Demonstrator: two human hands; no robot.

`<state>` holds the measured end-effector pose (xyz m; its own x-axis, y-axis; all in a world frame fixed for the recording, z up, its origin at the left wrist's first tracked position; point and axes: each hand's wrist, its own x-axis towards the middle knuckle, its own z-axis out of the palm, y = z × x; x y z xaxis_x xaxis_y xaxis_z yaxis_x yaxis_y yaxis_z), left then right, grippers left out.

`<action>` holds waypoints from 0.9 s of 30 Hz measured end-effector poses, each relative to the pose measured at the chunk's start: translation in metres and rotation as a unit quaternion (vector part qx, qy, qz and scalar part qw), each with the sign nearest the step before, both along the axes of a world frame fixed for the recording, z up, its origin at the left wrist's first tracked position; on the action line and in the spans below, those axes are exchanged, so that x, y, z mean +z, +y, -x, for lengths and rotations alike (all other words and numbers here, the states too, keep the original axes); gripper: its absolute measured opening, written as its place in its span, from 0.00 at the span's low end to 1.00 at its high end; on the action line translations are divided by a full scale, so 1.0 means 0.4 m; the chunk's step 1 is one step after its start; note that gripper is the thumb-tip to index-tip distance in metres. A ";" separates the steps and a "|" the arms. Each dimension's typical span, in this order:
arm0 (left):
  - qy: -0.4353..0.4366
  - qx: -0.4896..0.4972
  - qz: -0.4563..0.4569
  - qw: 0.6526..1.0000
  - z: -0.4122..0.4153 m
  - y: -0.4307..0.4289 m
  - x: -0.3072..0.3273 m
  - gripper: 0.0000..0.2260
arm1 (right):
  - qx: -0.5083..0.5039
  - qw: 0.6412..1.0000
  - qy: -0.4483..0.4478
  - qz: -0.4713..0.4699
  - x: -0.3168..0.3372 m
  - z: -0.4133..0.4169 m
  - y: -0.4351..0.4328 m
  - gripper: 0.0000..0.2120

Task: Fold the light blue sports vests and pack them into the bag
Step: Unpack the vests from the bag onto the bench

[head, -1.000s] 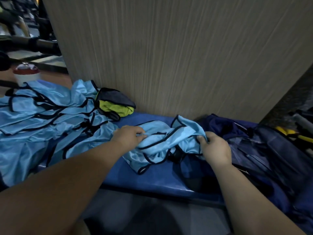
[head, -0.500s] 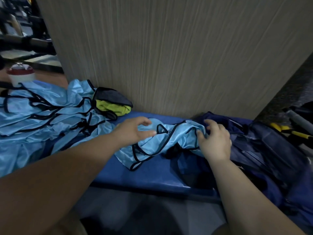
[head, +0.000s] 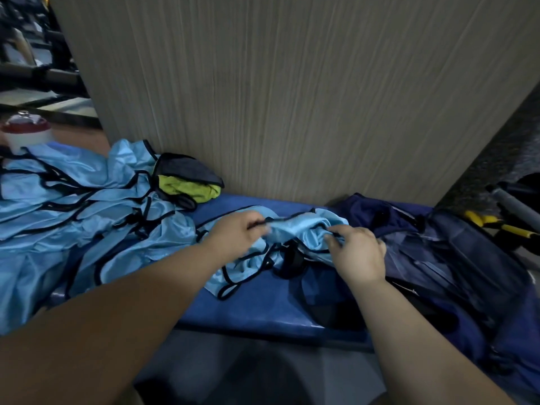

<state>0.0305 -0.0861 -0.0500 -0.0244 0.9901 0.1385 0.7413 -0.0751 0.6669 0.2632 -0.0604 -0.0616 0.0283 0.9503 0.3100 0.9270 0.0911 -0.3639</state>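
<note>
**One bunched-up vest, right beside the bag**

A light blue vest (head: 295, 229) with black edges lies crumpled on the blue bench (head: 257, 308). It is not a neat fold yet. It is bumpy, and one end flops toward the front of the bench. The left hand (head: 236, 233) pinches the black edge at the vest's left end, though that hand looks a bit blurry. The right hand (head: 358, 254) has its fingers curled into the cloth at the right end. So both hands hold the same vest, one on each side.

Just to the right sits the dark blue bag (head: 444, 258). To the left is a big pile of vests (head: 87, 206), all loose and tangled. A green cloth (head: 190, 190) rests behind the pile, against the wall (head: 292, 97). A cup (head: 26, 134) with a red lid stands far to the left.

I think the step now is gathering this one vest into a small bundle. Next it needs to be tucked tight, then lifted over into the bag without the loose end falling open. Many vests are left to do.
</note>
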 end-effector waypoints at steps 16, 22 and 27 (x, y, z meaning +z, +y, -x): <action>-0.494 0.170 0.067 0.850 0.059 0.030 0.091 0.13 | -0.042 0.978 0.162 -0.125 0.029 -0.021 0.014 0.09; -0.431 0.179 0.066 0.882 0.069 0.035 0.064 0.15 | 0.001 0.984 0.169 -0.063 0.019 -0.008 0.014 0.13; -0.227 0.133 0.023 0.964 0.062 0.033 0.051 0.24 | 0.085 0.980 0.172 -0.051 0.019 0.008 0.002 0.19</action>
<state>0.0055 -0.0730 -0.0295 -0.3259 0.9454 0.0089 0.3602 0.1154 0.9257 0.2599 -0.0597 -0.0541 -0.0072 0.9154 0.4026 0.7189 0.2846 -0.6342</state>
